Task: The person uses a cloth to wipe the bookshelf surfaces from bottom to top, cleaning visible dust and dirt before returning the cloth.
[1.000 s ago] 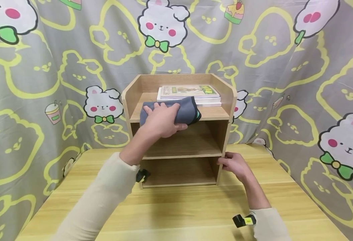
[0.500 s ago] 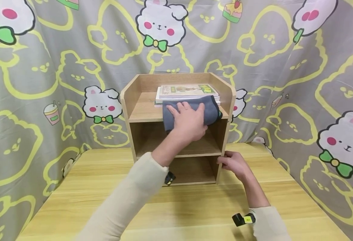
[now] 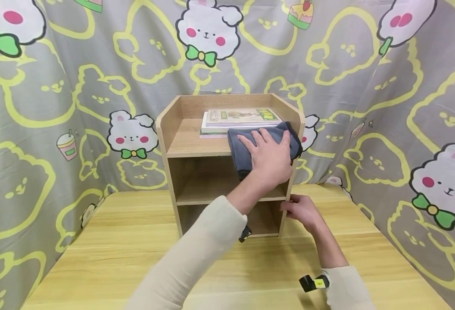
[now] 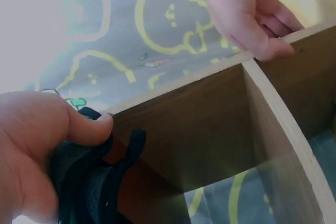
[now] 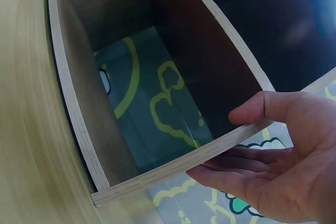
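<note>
Gripping dark-edged folded cloth (image 3: 241,158) — left fingers (image 3: 257,138), pinching boxy wood-grain shelf (image 3: 190,144) — right fingers (image 5: 228,181)

The shelf (image 3: 208,178) stands on the table (image 3: 134,245), before the curtain (image 3: 142,94). Books (image 3: 239,118) lie on its top board (image 3: 192,144). Before them, at the right front, is the cloth (image 3: 243,157) under the left hand (image 3: 270,157); below, the right hand (image 3: 303,211) grips the right panel (image 4: 194,114).

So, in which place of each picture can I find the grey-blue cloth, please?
Head: the grey-blue cloth is right of centre, covering part of the top shelf's front edge.
Left wrist: lower left, partly cut off at the bottom.
Right wrist: cannot tell; the top-right corner is too blurred.
Shared landmark: the wooden right side panel.
</note>
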{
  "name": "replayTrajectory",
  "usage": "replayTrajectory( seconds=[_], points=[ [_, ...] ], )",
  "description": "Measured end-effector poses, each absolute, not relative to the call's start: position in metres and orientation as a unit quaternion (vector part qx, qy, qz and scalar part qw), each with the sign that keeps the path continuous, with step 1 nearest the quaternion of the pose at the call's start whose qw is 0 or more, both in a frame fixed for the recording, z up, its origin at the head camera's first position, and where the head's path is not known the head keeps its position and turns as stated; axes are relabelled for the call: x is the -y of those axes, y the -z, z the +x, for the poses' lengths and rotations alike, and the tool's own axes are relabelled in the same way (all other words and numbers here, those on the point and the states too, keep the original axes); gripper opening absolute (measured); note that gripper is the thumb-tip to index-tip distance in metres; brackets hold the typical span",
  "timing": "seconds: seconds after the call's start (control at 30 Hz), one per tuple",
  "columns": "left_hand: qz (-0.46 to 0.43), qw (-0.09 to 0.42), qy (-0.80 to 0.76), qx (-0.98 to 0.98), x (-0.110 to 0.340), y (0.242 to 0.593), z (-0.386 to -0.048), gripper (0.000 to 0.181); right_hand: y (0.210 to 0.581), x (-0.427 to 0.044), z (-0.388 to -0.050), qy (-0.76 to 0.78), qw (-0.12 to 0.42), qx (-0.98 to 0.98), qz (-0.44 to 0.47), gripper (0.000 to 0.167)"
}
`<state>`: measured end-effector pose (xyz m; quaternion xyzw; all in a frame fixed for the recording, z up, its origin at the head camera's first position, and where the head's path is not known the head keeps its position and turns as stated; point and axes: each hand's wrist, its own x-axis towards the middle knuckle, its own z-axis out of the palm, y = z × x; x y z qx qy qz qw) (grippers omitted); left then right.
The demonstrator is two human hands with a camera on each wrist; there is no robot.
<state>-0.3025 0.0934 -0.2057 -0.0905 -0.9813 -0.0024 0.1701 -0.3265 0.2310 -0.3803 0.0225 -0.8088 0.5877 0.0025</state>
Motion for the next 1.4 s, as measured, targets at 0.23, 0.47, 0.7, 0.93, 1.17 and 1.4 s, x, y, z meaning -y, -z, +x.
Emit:
replayTrajectory(
  seconds=[0.23, 0.47, 0.7, 0.93, 1.17, 1.4],
  points=[
    [-0.077, 0.184, -0.031, 0.979, -0.096, 0.206, -0.303, 0.064, 0.382, -0.228, -0.323, -0.578, 0.016, 0.815, 0.022, 0.026],
    [-0.059, 0.163, -0.041, 0.984, -0.100, 0.198, -0.303, 0.057, 0.381, -0.230, -0.324, -0.569, 0.018, 0.822, 0.022, 0.030],
    [-0.089, 0.165, -0.033, 0.982, -0.079, 0.198, -0.301, 0.063, 0.381, -0.231, -0.323, -0.573, 0.011, 0.819, 0.032, 0.035],
    [-0.131, 0.165, 0.010, 0.978, -0.032, 0.198, -0.301, 0.066, 0.381, -0.229, -0.325, -0.577, 0.012, 0.816, 0.033, 0.039],
    [-0.165, 0.139, 0.062, 0.975, 0.017, 0.192, -0.301, 0.076, 0.381, -0.227, -0.325, -0.575, 0.010, 0.817, 0.036, 0.041],
    [-0.199, 0.098, 0.087, 0.971, 0.060, 0.184, -0.303, 0.071, 0.380, -0.227, -0.323, -0.572, 0.007, 0.819, 0.033, 0.040]
  ],
)
